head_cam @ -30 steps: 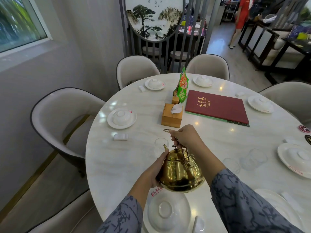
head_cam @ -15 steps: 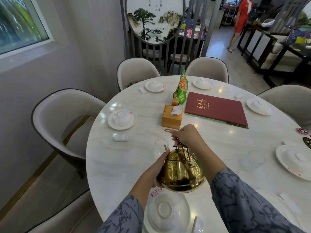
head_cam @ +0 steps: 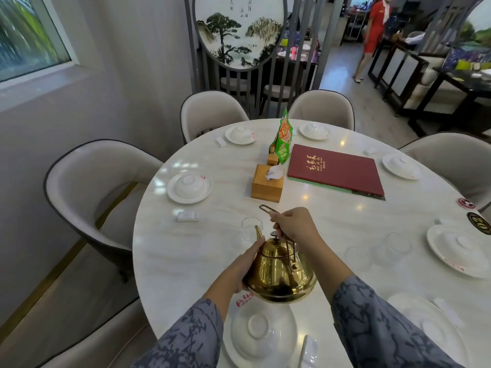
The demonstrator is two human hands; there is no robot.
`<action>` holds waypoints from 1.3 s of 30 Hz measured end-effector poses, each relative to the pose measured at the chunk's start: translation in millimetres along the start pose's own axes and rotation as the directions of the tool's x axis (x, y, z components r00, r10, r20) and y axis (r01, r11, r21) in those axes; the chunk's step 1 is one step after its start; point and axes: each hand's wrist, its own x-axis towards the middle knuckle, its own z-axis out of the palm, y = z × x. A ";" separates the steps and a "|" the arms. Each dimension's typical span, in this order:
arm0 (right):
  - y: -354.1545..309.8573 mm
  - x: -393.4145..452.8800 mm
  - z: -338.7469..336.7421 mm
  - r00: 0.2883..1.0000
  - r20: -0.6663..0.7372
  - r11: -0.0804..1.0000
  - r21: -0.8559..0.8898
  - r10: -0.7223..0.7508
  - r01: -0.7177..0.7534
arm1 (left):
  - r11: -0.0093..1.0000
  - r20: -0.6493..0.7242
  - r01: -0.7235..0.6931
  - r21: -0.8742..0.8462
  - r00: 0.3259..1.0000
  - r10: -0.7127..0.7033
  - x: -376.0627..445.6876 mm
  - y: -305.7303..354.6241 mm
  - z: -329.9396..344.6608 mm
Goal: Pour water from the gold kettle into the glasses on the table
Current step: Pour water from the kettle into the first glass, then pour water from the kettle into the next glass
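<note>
- We hold the kettle (head_cam: pixel 281 274) above the surface (head_cam: pixel 191 251), over the near edge, tipped forward so its spout (head_cam: pixel 258 232) points away from us.
- Our right hand (head_cam: pixel 295 224) has its fingers (head_cam: pixel 276 217) curled tight around the wire handle (head_cam: pixel 267 208), above the lid.
- Our left hand (head_cam: pixel 245 264) presses against the kettle's left side, its fingers wrapped on the body just below the spout.
- A glass (head_cam: pixel 249 229) stands just beyond the spout, on the kettle's far side; we cannot tell if water flows.
- Two more glasses (head_cam: pixel 357 258) (head_cam: pixel 397 244) stand to the kettle's right.
- A plate with an upturned bowl (head_cam: pixel 261 333) sits directly beneath the kettle, nearer to us.
- A tissue box (head_cam: pixel 267 183) and a red menu (head_cam: pixel 336 168) lie well beyond the kettle.
</note>
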 end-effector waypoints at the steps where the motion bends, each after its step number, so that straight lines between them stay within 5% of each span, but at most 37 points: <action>1: 4.4 -1.3 -0.5 1.000 -0.012 1.000 0.006 -0.002 0.002 | 1.000 -0.012 -0.012 0.017 1.000 0.012 -1.2 -0.1 0.1; 19: 52.1 -70.6 -48.6 0.949 -0.218 0.969 0.047 -0.227 0.243 | 0.958 -0.163 -0.254 0.134 0.948 0.274 -24.0 -30.9 46.7; 39: 102.2 -61.5 -145.4 0.914 -0.292 0.959 -0.111 -0.280 0.259 | 0.991 -0.038 -0.132 0.034 0.990 0.134 -13.1 -66.8 163.3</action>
